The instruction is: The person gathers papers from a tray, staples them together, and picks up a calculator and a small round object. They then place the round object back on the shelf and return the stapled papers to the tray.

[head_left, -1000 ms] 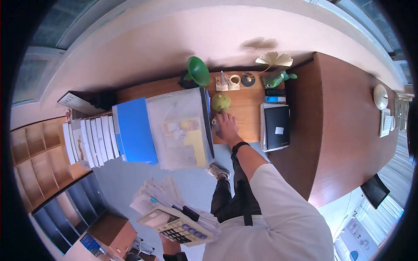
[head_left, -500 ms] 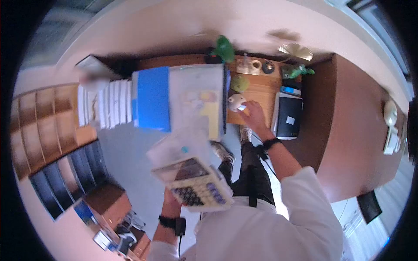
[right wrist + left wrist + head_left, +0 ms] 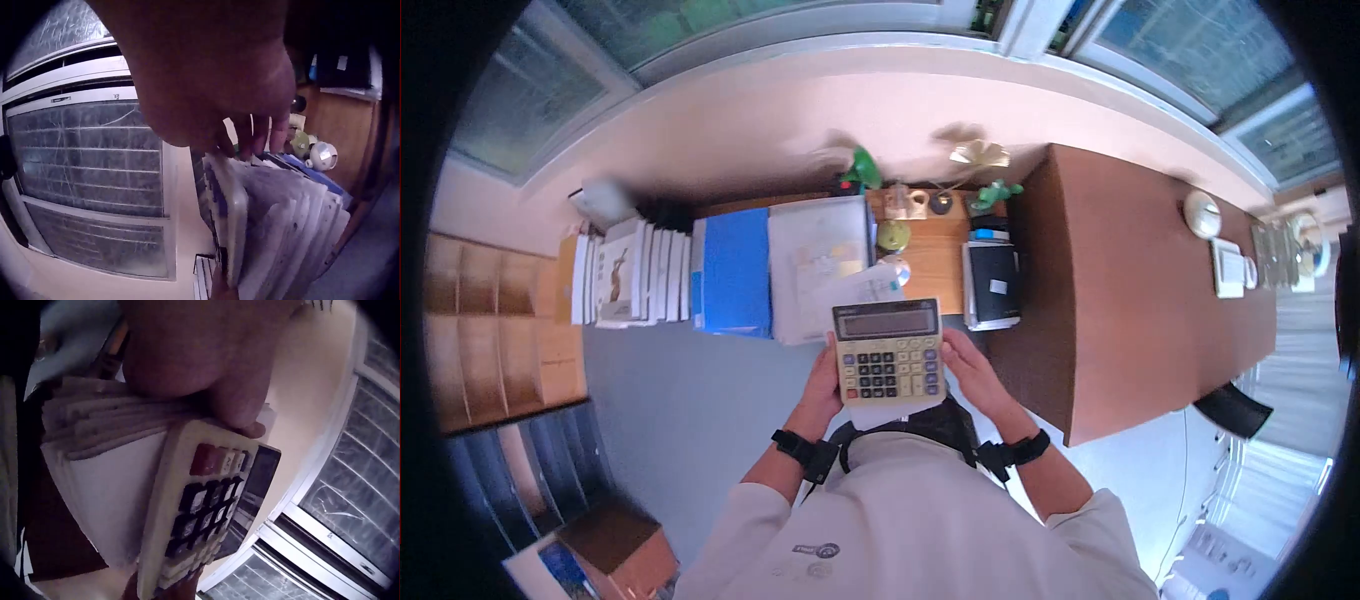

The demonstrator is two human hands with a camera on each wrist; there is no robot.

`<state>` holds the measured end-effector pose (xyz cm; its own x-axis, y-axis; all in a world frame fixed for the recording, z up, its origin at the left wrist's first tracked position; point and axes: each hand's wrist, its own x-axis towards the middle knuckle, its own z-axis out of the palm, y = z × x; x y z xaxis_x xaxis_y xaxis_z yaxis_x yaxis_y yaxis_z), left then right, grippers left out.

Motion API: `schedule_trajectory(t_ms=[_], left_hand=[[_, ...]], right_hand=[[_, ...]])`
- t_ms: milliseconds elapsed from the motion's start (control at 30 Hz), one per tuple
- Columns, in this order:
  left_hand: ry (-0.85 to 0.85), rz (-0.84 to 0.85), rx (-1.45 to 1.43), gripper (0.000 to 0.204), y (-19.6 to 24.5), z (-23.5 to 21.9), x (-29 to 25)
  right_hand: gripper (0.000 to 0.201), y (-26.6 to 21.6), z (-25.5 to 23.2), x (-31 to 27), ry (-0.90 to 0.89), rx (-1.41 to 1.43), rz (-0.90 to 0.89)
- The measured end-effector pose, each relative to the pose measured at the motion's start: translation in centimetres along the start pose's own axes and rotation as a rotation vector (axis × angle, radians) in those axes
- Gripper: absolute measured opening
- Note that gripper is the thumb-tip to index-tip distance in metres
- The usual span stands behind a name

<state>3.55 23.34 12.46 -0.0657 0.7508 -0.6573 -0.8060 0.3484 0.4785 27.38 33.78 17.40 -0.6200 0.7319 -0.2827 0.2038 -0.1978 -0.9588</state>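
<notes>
A beige calculator (image 3: 888,352) lies face up on a thick stack of papers (image 3: 119,494), held in front of the body. The left hand (image 3: 822,385) grips its left side; in the left wrist view the thumb lies on the calculator's edge above the papers. At the right side, the right hand (image 3: 978,375) touches the bundle with fairly straight fingers (image 3: 259,134), seen beside the calculator and paper edges in the right wrist view. A white rounded object (image 3: 323,155) stands on the desk, next to a green round one (image 3: 893,236).
Behind the calculator, the wooden desk (image 3: 938,250) bears a clear folder (image 3: 800,290), blue folder (image 3: 737,270), upright books (image 3: 640,272), black folder (image 3: 992,285) and green lamp (image 3: 862,168). A tall brown cabinet (image 3: 1140,290) stands right; shelves (image 3: 485,330) are at left.
The left hand has brought the calculator and papers up and right, to the body's middle. The right hand has left the white object on the desk and come to the bundle's right side.
</notes>
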Motion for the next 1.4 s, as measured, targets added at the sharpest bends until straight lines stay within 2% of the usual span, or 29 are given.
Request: schedule_trajectory(t_ms=[67,100,200,300,400,500,567,633,700,767,867,933,967,1000,1033,1067,1100,1133,1167,1200,1267,1333,1400], left_hand=[[-0.017,0.048,0.045,0.054,0.0,0.1,-0.3],[-0.061,0.036,0.057,0.054,-0.1,-0.4,-0.1],[0.035,0.01,0.094,0.055,-0.5,-0.6,-0.3],[0.045,-0.032,0.095,0.056,-0.4,-1.0,-0.8],[0.058,-0.027,0.069,0.059,-0.9,-1.0,-0.2],[0.148,0.0,0.069,0.062,-0.7,-1.1,-0.5],[0.138,0.024,0.034,0.064,-0.4,-2.1,-0.9],[0.131,0.066,0.002,0.066,-0.1,-2.7,-1.3],[0.209,0.119,0.017,0.071,0.2,-3.3,-2.5],[0.26,0.143,0.037,0.074,0.9,-3.7,-2.9],[0.274,0.199,-0.042,0.064,0.3,-3.7,-2.7],[0.274,0.172,0.043,0.059,0.3,-3.3,-0.8],[0.278,0.183,0.031,0.059,0.3,-2.6,0.1],[0.261,0.123,0.049,0.055,0.3,-1.7,1.0],[0.24,0.062,0.068,0.052,0.0,-0.9,1.6],[0.23,0.069,0.058,0.052,-0.5,-0.6,2.0],[0.157,0.065,0.044,0.049,-0.9,-0.3,2.6],[0.083,0.059,0.033,0.047,-1.2,-0.1,3.2],[0.125,0.03,0.051,0.044,-1.0,0.6,3.2],[0.121,0.03,0.051,0.044,-1.1,0.8,3.2],[0.1,0.049,-0.042,0.042,-1.4,0.3,3.0],[0.076,0.022,-0.12,0.042,-1.8,-1.4,2.2],[0.054,-0.016,-0.199,0.041,-1.9,-2.2,0.1]], right_hand=[[0.036,1.3,0.1,-1.0,0.019,-0.124,-0.039],[0.034,-0.8,0.7,-1.6,-0.004,0.173,0.116],[0.034,0.1,1.3,-1.3,0.024,0.267,0.192],[0.035,0.9,1.2,-0.2,0.0,0.276,0.252],[0.037,0.3,0.6,0.7,0.051,0.319,0.186],[0.038,1.5,-3.2,0.8,0.135,0.436,0.272],[0.037,5.7,-7.2,1.2,0.185,0.539,0.263],[0.036,6.4,-10.9,1.8,0.266,0.588,0.252],[0.035,5.5,-13.3,2.6,0.258,0.609,0.244],[0.034,4.4,-13.9,3.3,0.26,0.639,0.24],[0.033,3.1,-12.9,3.8,0.237,0.738,0.281],[0.033,2.1,-11.0,4.7,0.106,0.779,0.274],[0.032,1.6,-9.9,5.1,0.096,0.72,0.284],[0.032,0.6,-8.7,5.5,0.087,0.707,0.281],[0.032,-0.6,-7.5,5.8,0.006,0.679,0.323],[0.033,-1.5,-6.7,6.0,-0.07,0.65,0.363],[0.033,-1.6,-6.2,6.2,-0.068,0.638,0.355],[0.034,-1.2,-5.6,6.4,-0.133,0.462,0.299],[0.035,-1.2,-5.2,6.4,-0.195,0.29,0.244],[0.035,-1.2,-4.8,6.2,-0.192,0.287,0.242],[0.038,-1.7,-3.8,6.0,-0.221,0.058,0.058],[0.036,-2.9,-3.3,5.8,-0.25,0.053,0.11],[0.028,-3.9,-3.3,6.2,-0.327,-0.461,-0.14]])
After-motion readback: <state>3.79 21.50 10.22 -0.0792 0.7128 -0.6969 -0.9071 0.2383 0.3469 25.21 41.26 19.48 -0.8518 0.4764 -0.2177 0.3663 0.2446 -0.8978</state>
